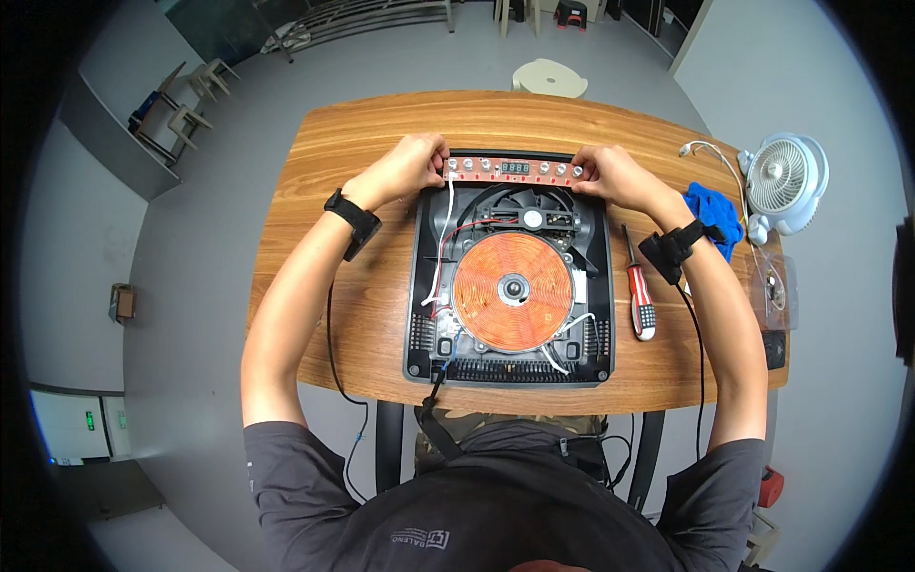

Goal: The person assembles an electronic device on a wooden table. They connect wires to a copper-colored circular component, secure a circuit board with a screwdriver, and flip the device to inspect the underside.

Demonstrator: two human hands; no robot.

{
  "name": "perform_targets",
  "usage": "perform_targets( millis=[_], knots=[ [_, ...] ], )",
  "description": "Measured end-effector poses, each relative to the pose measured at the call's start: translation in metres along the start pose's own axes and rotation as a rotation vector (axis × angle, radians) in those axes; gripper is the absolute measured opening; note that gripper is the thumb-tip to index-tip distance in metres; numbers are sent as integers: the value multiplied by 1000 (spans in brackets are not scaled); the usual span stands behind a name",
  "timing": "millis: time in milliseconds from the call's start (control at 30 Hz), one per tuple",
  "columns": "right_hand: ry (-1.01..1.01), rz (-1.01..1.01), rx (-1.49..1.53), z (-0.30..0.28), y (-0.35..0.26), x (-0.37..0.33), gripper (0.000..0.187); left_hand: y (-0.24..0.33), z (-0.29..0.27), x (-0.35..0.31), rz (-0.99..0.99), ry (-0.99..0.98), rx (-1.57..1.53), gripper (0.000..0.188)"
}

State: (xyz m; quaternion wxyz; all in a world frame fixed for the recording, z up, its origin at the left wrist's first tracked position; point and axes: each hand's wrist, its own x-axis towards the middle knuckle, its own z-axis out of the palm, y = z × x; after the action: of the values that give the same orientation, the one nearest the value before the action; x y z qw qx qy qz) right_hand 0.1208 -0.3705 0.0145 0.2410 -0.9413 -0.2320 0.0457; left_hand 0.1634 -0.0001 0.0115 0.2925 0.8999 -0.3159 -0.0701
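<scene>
A long red circuit board (515,172) with a small digit display and several round springs lies across the far end of an opened induction cooker (416,334). My left hand (412,167) pinches the board's left end, and my right hand (610,176) grips its right end between thumb and fingers. Whether the board is seated or held slightly raised, I cannot tell. In the cooker's black base sit a round copper coil (515,291) and, beyond it, a black fan (534,218). A white cable (442,238) runs from the board's left end down beside the coil.
Right of the cooker lies a red-and-black screwdriver (640,296). Farther right are a blue cloth (713,217), a small white fan (783,181) and a clear plastic box (774,291) on the wooden table (329,153). A cream stool (550,78) stands beyond the table's far edge.
</scene>
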Motion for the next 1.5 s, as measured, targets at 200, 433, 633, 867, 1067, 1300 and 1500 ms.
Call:
perform_targets(
  millis=[200, 433, 633, 867, 1067, 1300, 1500],
  knots=[
    [-11, -7, -8, -1, 1, 2, 36, 0, 0, 3, 5, -17, 73, 36],
    [-61, -12, -43, -5, -5, 3, 38, 1, 0, 2, 6, -33, 103, 33],
    [-35, -60, -24, 2, 4, 3, 32, 2, 0, 1, -3, -23, 83, 33],
    [40, -92, 23, 6, 5, 1, 34, -8, 2, 1, -24, -4, 78, 34],
    [-30, -27, -33, 3, 5, 2, 35, -3, 3, 2, -25, -9, 27, 34],
    [-84, 17, 59, -2, 10, 0, 33, -4, 3, 5, 6, -20, 79, 34],
    [-120, 44, 59, -4, 8, 3, 34, -7, 5, 3, -13, 3, 83, 36]
  ],
)
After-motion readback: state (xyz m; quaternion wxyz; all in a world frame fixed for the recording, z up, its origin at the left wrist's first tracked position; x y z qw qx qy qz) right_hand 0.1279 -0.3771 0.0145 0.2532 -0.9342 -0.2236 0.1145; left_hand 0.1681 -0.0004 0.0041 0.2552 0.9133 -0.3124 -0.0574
